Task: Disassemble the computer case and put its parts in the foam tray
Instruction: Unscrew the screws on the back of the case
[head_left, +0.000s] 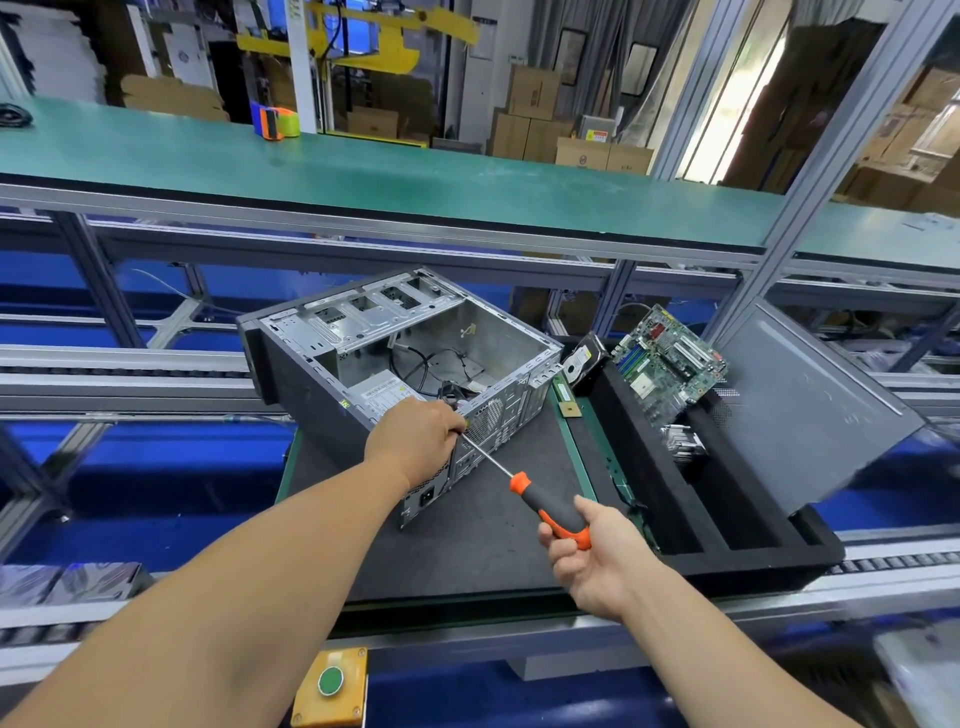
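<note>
Computer case (363, 364) lies on its side on the dark mat (467, 545), open face up, cables and the power supply (382, 396) visible inside. Left hand (415, 439) rests on the case's near rear corner, fingers curled over the edge beside the screwdriver tip. Screwdriver (530, 493) runs from that corner down to the right hand (592, 556), whose fingers wrap its orange-and-black handle. Right of the mat: black foam tray (779, 558), touching it. Hard drive (584, 364), motherboard (670, 364) and heatsink (683, 441) stand in its slots. Grey side panel (810, 410) leans tilted at the tray's far side.
</note>
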